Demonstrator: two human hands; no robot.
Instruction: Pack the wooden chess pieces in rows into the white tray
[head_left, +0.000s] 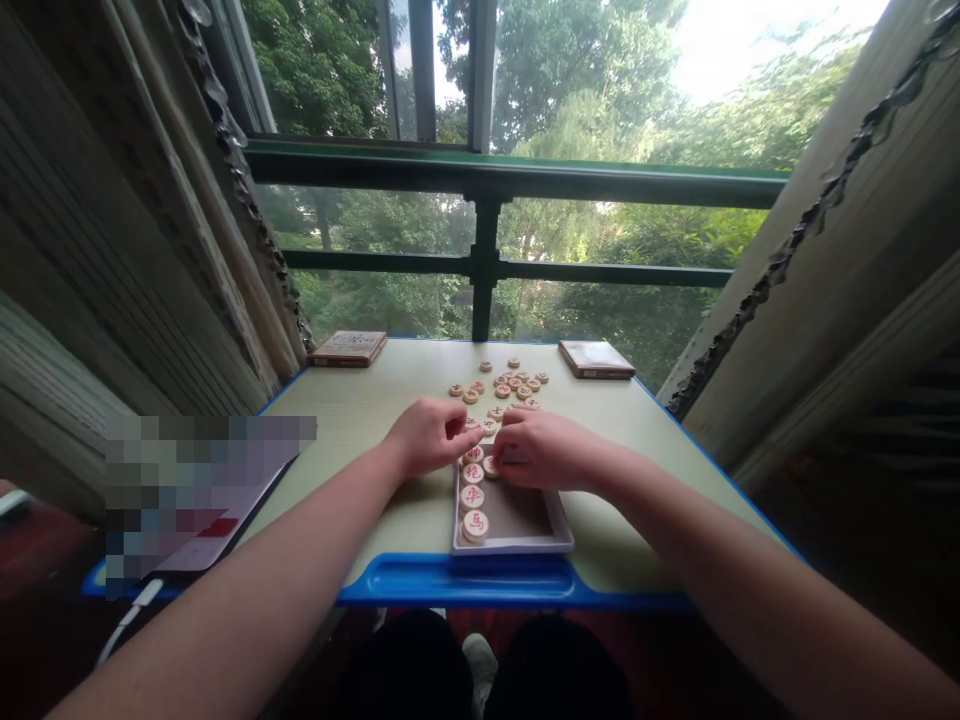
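Observation:
A shallow grey tray (551, 525) sits at the near edge of the small table (360, 410). Along its left side lie several round wooden chess pieces (473, 497) with red characters. My left hand (431, 435) hovers at the tray's far left corner, fingers curled in a pinch over a piece. My right hand (544, 450) rests over the tray's far end, fingers closed on a piece (491, 466) being set into the tray. Beyond both hands, several loose pieces (510, 385) are scattered on the tabletop.
A wooden box half (349, 347) lies at the table's far left corner and another (596, 358) at the far right. A phone with a white cable (225, 520) lies at the left. The table has a blue rim (465, 580); a window with green railing stands behind.

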